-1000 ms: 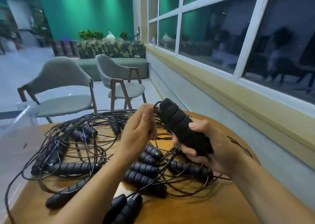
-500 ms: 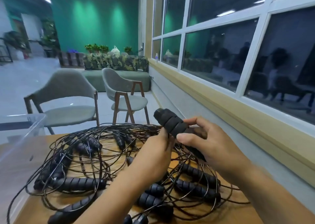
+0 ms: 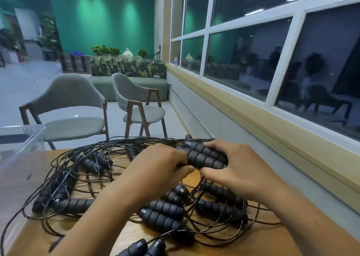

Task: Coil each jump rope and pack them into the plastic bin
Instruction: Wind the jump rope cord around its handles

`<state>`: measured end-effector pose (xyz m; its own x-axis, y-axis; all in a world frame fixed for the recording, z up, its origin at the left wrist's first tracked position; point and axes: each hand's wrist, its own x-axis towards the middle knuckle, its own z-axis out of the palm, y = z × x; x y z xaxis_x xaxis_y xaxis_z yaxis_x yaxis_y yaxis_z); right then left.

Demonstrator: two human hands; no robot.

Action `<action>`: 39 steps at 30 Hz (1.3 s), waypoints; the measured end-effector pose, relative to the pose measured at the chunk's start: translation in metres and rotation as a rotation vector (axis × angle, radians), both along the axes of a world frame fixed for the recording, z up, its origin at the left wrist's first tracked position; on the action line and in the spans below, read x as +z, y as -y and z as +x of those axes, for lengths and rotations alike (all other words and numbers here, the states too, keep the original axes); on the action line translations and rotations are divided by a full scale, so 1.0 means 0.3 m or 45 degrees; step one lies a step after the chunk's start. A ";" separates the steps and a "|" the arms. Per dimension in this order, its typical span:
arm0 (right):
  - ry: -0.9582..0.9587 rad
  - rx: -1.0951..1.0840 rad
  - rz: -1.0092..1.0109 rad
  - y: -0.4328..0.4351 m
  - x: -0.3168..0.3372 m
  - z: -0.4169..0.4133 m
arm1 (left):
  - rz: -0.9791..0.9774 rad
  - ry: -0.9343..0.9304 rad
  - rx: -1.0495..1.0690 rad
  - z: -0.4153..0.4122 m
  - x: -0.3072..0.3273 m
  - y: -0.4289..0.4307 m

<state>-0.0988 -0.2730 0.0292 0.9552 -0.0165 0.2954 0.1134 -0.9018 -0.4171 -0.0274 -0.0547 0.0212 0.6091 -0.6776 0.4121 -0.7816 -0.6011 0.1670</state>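
Note:
A tangle of black jump ropes with ribbed foam handles covers the round wooden table. At the far side, my right hand holds a pair of black handles lying side by side, fingers curled over them and thumb beneath. My left hand meets it at the handles' left end, its fingers curled around the thin cord there; the fingertips are hidden. The clear plastic bin stands at the table's left edge.
More handles lie loose in front of my arms, with cords looping to the table's rim. Two grey chairs stand beyond the table. A window wall with a wide sill runs along the right.
The pair of handles, raised above the table a second ago, has come down low over the pile. Both hands dropped with it and moved closer together.

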 end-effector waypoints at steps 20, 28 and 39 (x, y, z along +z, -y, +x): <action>-0.822 0.946 1.317 0.145 -0.084 -0.031 | -0.709 -0.985 -0.457 -0.031 -0.095 0.088; -0.488 0.819 1.642 0.116 -0.079 0.021 | -0.863 -0.843 -0.339 -0.001 -0.132 0.118; 0.014 0.447 1.630 0.089 -0.041 0.006 | -0.882 -0.851 -0.233 -0.006 -0.118 0.119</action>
<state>-0.0970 -0.2998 0.0168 0.9635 -0.0414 0.2644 0.2672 0.2024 -0.9421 -0.0292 -0.0904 -0.0142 0.7713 -0.5230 0.3627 -0.4693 -0.0823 0.8792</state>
